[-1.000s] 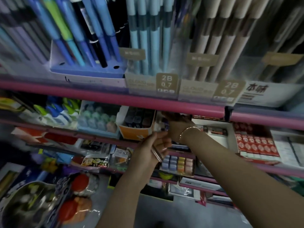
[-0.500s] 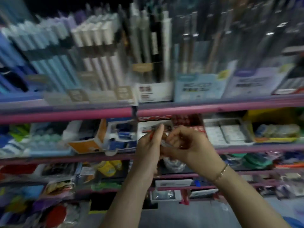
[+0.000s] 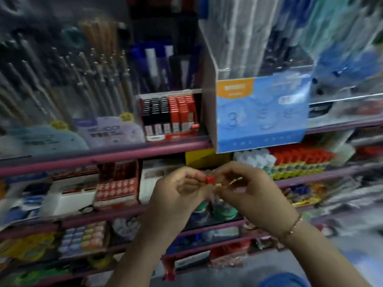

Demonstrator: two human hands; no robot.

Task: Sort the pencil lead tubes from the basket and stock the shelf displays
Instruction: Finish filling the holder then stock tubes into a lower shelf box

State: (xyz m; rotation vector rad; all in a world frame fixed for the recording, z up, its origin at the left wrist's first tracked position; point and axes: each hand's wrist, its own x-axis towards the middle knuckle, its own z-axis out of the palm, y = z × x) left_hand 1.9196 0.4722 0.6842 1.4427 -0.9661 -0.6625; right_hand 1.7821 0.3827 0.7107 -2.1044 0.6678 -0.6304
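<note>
Both hands meet in front of the shelves at mid-frame. My left hand (image 3: 178, 191) and my right hand (image 3: 248, 189) each pinch the same small bundle of pencil lead tubes (image 3: 210, 180), whose red cap shows between the fingertips. A display box of black and red lead tubes (image 3: 169, 114) stands on the upper pink shelf (image 3: 103, 155), above and left of my hands. Another box of red lead tubes (image 3: 116, 187) sits one shelf lower, left of my left hand. The basket is out of view.
A large blue and orange pen display box (image 3: 261, 112) overhangs the shelf just above my hands. Hanging pen packs (image 3: 62, 79) fill the upper left. White and red small items (image 3: 290, 158) crowd the shelf to the right. Lower shelves hold erasers and tapes (image 3: 83, 237).
The view has swung to the right along the shelves. My right hand came out from under the shelf and joined my left hand on the tubes; both now sit further right.
</note>
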